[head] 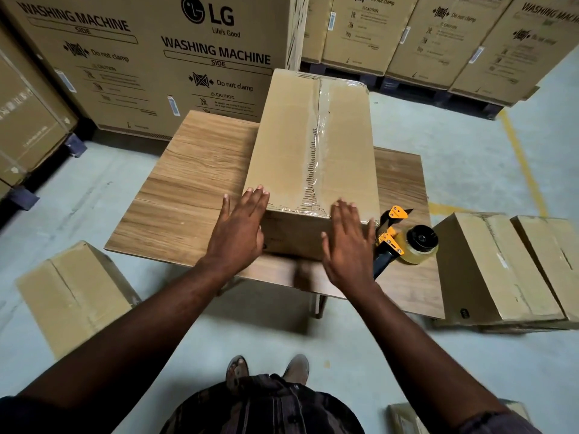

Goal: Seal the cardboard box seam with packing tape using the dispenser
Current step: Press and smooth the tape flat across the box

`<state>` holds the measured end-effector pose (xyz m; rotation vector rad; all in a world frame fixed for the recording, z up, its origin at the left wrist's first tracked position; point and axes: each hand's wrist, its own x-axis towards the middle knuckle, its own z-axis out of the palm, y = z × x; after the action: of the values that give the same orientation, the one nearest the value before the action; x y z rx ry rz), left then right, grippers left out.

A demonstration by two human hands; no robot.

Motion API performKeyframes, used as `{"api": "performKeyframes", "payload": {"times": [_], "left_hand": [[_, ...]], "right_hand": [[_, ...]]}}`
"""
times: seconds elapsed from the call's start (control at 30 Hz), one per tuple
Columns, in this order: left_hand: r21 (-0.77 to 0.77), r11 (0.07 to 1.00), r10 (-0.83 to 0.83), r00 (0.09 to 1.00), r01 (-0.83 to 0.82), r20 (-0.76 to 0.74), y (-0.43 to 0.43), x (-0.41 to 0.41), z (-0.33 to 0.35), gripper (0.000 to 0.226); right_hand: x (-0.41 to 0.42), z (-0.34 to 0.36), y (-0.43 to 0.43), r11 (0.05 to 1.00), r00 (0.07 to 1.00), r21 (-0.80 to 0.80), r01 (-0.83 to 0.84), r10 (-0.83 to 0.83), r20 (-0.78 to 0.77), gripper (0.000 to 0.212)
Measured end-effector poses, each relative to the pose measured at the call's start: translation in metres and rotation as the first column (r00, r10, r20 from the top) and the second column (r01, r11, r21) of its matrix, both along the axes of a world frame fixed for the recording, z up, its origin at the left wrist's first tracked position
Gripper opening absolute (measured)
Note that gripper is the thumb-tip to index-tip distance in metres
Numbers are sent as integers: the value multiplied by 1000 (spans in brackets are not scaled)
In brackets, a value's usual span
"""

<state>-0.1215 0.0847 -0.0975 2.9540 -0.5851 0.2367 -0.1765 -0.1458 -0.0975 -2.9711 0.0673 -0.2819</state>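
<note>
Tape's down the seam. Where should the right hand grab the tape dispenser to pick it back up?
Probably by the dark handle, coming from the near side. The tape dispenser lies on the table right of the box, handle pointing toward the person, blade end away, just beside the right hand.

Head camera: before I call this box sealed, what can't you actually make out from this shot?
- Cardboard box: the far end face is hidden behind its own top, so tape wrap there is unseen.
- Near end face: partly covered by the left hand and right hand, both motion-blurred; contact is unclear.
- Tape dispenser: its handle is partly behind the right hand.
- Small print on the near face: too small to read.
</note>
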Motion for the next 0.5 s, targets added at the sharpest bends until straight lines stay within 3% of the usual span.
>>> {"api": "performKeyframes", "payload": {"times": [0.1,0.27,0.4,0.5], "left_hand": [[-20,1000,21,1000,-22,-21,-24,-3,7,76],[13,990,-139,989,140,-45,-65,-8,1,86],[42,991,-129,991,131,-37,-35,-6,1,89],[11,999,-36,999,37,-12,-10,-7,4,83]], "right_hand": [[4,11,3,995,995,26,99,-98,-26,67],[16,12,39,980,970,8,-198,197,-141,87],[1,4,1,988,988,-79,-132,125,-95,91],[-15,1,-37,996,998,-89,-14,8,-62,85]]}}
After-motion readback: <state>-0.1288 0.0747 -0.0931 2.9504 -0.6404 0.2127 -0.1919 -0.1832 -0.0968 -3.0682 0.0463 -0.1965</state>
